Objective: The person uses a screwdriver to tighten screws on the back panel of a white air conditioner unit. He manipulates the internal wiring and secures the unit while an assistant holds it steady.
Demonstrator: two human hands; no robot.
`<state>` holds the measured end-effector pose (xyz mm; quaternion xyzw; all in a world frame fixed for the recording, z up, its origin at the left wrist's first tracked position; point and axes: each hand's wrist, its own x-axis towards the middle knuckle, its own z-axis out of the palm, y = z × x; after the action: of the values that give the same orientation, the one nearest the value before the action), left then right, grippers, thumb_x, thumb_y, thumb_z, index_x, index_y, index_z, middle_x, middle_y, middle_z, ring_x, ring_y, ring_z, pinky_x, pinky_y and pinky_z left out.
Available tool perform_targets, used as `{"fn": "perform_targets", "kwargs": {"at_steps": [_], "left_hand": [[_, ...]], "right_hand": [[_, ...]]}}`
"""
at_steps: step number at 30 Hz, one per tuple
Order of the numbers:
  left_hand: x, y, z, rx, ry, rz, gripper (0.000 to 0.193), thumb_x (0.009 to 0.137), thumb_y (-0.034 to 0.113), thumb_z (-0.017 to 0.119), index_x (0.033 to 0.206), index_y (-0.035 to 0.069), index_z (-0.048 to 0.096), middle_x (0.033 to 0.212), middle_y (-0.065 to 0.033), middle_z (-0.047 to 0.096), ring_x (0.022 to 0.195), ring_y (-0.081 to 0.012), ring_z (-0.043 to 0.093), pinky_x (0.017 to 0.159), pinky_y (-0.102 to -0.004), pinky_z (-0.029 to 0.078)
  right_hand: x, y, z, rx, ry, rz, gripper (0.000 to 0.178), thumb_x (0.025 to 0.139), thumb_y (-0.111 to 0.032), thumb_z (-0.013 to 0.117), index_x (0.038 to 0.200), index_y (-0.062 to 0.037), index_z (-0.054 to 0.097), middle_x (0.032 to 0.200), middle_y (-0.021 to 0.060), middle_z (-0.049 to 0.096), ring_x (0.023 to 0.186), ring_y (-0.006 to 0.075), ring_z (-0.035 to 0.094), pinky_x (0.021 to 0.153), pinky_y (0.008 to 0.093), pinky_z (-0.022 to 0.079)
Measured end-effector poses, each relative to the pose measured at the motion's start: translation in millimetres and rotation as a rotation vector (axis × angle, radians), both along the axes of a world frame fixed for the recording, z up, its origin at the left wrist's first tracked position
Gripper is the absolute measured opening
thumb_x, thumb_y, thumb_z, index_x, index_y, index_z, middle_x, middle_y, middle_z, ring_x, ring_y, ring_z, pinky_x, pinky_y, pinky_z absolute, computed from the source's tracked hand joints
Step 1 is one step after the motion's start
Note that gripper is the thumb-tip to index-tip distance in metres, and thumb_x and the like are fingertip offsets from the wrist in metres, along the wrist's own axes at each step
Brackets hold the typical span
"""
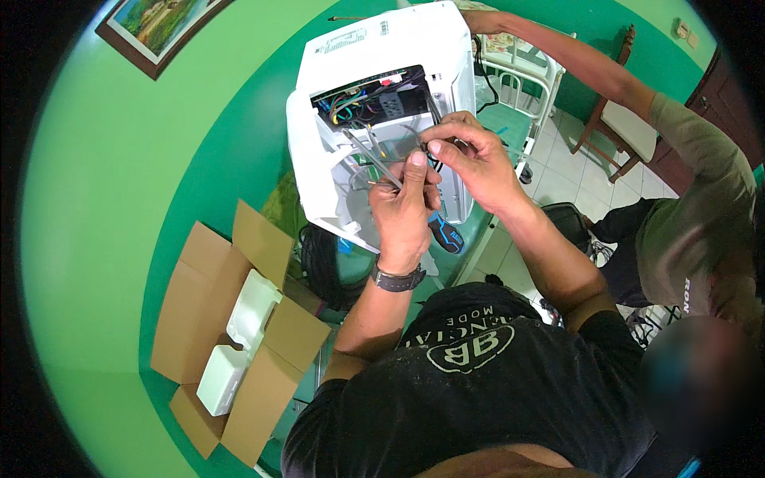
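A big white plastic case (398,52) with an open side sits right in front of the person. Its open side faces them, maybe so that both hands can reach the coloured wires (347,103) inside. An open brown cardboard box (191,323) is to the left, with white moulded foam (251,315) in it; the foam's shape looks made to keep something from bumps. A co-worker's hand (480,21) is at the far top corner of the case, partly hidden, perhaps to keep it steady. The left hand (402,211) and right hand (482,171) meet at the opening. Both pinch thin dark wires (437,162) tightly between thumb and fingers, likely because such small things slip easily. A blue-and-black tool handle (446,233) is just below them. A thin grey cord (374,159) runs from the case to the left hand.
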<state>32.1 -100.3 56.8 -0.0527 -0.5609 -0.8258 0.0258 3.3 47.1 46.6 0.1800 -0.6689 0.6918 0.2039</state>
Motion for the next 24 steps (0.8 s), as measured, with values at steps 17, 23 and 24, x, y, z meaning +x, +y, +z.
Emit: {"fn": "perform_targets", "kwargs": {"at_steps": [17,23,24], "left_hand": [[-6.7,-13.0,-29.4,0.064,0.064,0.018,0.036,0.108,0.026,0.067,0.131,-0.001,0.067,0.078,0.0039,0.060,0.058,-0.0029,0.049,0.047,-0.0192,0.034],[-27.2,-14.3,-47.6,-0.080,-0.025,-0.019,0.046,0.105,0.025,0.070,0.142,-0.001,0.062,0.094,0.0006,0.067,0.060,-0.0026,0.050,0.051,-0.0196,0.039],[-30.1,-15.1,-48.1,-0.103,-0.044,0.000,0.050,0.105,0.027,0.071,0.146,-0.001,0.059,0.098,-0.0006,0.067,0.062,-0.0026,0.050,0.051,-0.0194,0.040]], "right_hand": [[-7.1,-4.0,-21.3,0.461,0.222,-0.211,0.023,0.091,-0.015,0.079,0.109,-0.0037,0.071,0.104,0.0143,0.070,0.085,0.0285,0.069,0.073,0.0386,0.054],[-8.0,-4.6,-25.9,0.443,0.262,-0.218,0.018,0.095,-0.018,0.079,0.106,-0.0035,0.077,0.088,0.0065,0.059,0.066,0.0165,0.055,0.058,0.0316,0.044],[-5.4,-4.1,-22.8,0.429,0.215,-0.190,0.019,0.096,-0.020,0.079,0.107,-0.0049,0.078,0.085,0.0050,0.055,0.065,0.0146,0.052,0.057,0.0314,0.041]]}}
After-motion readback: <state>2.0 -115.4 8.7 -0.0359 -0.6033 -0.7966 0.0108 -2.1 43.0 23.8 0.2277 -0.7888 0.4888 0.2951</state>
